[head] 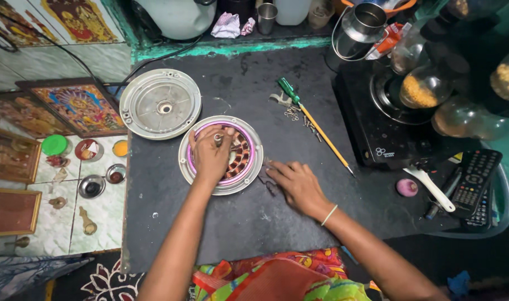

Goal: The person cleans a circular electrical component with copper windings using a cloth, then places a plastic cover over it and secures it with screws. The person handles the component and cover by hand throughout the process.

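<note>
A round fan motor housing [221, 187] lies on the dark stone slab [254, 217], with copper windings and a pink ring showing inside. My left hand [210, 156] rests on top of the motor, its fingers closed around the central shaft. My right hand [296, 184] lies flat on the slab just right of the housing, fingertips at its rim, pinching something small that I cannot make out. A second round metal cover [160, 103] lies separately to the upper left.
A green-handled screwdriver [316, 125] and loose screws [299, 116] lie right of the motor. An induction cooktop [388, 122], glass jars [427, 86], a steel can [357, 28], a remote control [474, 178] and a white spatula [432, 187] crowd the right. Framed pictures and small bowls sit left.
</note>
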